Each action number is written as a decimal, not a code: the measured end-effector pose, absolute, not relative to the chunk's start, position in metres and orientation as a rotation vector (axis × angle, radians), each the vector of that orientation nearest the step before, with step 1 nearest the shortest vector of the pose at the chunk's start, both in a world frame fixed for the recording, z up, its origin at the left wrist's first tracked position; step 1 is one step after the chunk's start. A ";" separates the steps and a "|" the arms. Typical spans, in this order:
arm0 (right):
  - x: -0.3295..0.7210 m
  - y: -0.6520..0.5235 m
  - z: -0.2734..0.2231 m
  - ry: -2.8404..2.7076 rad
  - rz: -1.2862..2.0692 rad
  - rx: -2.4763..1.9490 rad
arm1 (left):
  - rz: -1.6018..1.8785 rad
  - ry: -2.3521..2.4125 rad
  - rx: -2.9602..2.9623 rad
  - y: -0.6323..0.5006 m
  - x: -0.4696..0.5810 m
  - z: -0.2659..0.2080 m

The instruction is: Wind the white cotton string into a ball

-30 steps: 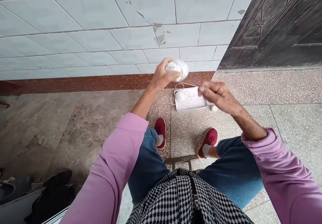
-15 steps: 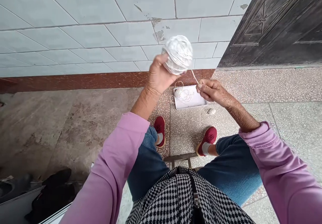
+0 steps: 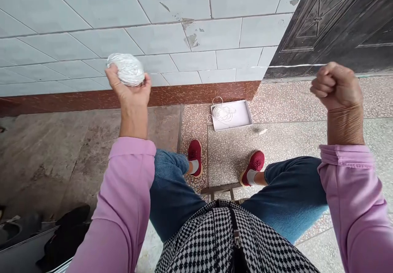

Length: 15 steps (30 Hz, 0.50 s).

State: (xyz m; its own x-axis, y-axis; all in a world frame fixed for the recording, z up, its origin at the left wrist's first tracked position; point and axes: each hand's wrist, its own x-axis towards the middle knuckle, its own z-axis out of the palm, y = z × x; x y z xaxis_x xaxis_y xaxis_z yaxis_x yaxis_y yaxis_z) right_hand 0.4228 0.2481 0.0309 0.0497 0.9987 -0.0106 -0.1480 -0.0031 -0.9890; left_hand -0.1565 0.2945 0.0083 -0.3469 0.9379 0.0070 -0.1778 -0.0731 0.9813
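Note:
A ball of white yarn (image 3: 126,69) rests in my left hand (image 3: 132,95), gripped between thumb and fingers in front of the tiled wall. Far to the right, my right hand (image 3: 340,85) is closed in a fist around the yarn strand (image 3: 294,66). That strand stretches nearly level between the two hands; against the pale tiles its left part is hard to make out. Below, on the floor, loose coils of white yarn (image 3: 223,114) lie in the left part of a shallow white box lid (image 3: 242,121), with some loops hanging over its edge.
The tiled wall (image 3: 172,35) stands in front, with a dark carved door (image 3: 334,27) at the right. A small white piece (image 3: 263,131) lies on the floor near the box lid. Two red shoes (image 3: 194,154) are planted below. Dark items (image 3: 67,232) sit at lower left.
My hands have moved widely apart: the left went left with the yarn ball, the right went right and up with the strand. A longer length of yarn now spans between them.

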 end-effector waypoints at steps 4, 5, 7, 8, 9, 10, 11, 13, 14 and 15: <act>0.472 0.250 0.020 -0.891 1.102 -1.110 | 1.628 1.471 0.686 0.289 -0.198 -0.004; 0.482 0.251 0.015 -0.827 1.095 -1.064 | 1.648 1.515 0.592 0.287 -0.204 -0.004; 0.498 0.251 0.003 -0.637 1.074 -0.949 | 1.697 1.570 0.392 0.283 -0.213 -0.002; 0.503 0.251 -0.003 -0.534 1.043 -0.917 | 1.719 1.579 0.316 0.281 -0.215 0.000; 0.506 0.251 -0.008 -0.449 0.998 -0.941 | 1.736 1.581 0.265 0.278 -0.216 0.002; 0.507 0.249 -0.013 -0.391 0.951 -1.014 | 1.742 1.582 0.254 0.276 -0.217 0.004; 0.506 0.247 -0.017 -0.358 0.910 -1.119 | 1.733 1.594 0.276 0.274 -0.217 0.006; 0.501 0.242 -0.027 -0.330 0.860 -1.337 | 1.695 1.637 0.357 0.271 -0.216 0.008; 0.498 0.239 -0.031 -0.328 0.851 -1.415 | 1.692 1.626 0.378 0.271 -0.215 0.008; 0.496 0.236 -0.036 -0.329 0.842 -1.465 | 1.705 1.594 0.385 0.271 -0.214 0.008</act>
